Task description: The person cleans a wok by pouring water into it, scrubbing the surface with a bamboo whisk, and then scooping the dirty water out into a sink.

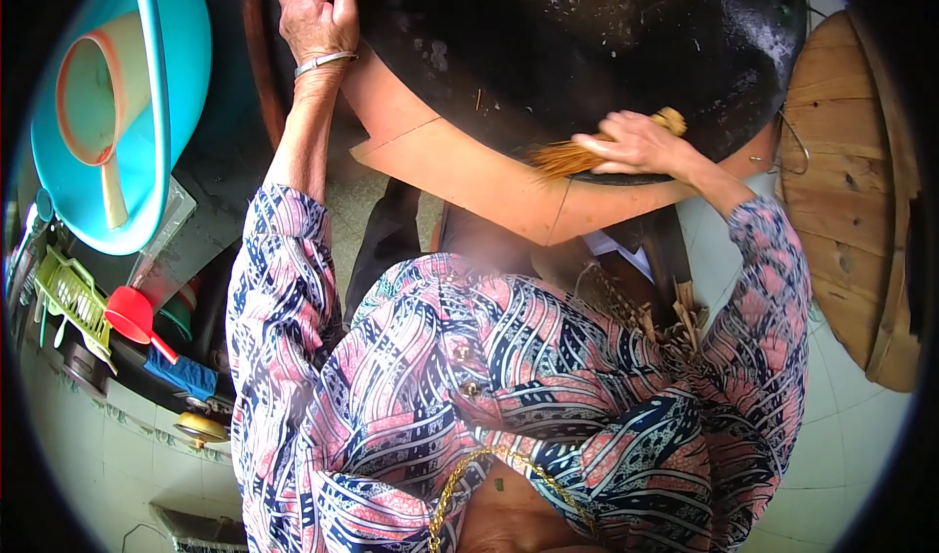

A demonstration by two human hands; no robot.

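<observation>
My right hand (pixel 638 142) is closed around a short whisk brush (pixel 561 158) of stiff brown fibres with a bound, pale handle end. The bristles point left and lie across the near rim of a large dark wok (pixel 528 47). Wet patches and small pale scraps are scattered over the wok's inside. Around its rim runs an orange tiled stove edge (pixel 469 168). My left hand (pixel 319 14) is at the top left, palm down and thumb apart, beside the wok. Its fingertips run out of view, and I see nothing held in it.
A turquoise basin (pixel 192 61) at left holds a large dipper (pixel 132 76). Below are a red ladle (pixel 130 315), a green rack (pixel 70 289) and a blue cloth (pixel 180 373). A round wooden lid (pixel 836 186) leans at right. Dry stalks (pixel 686 318) stand below the stove.
</observation>
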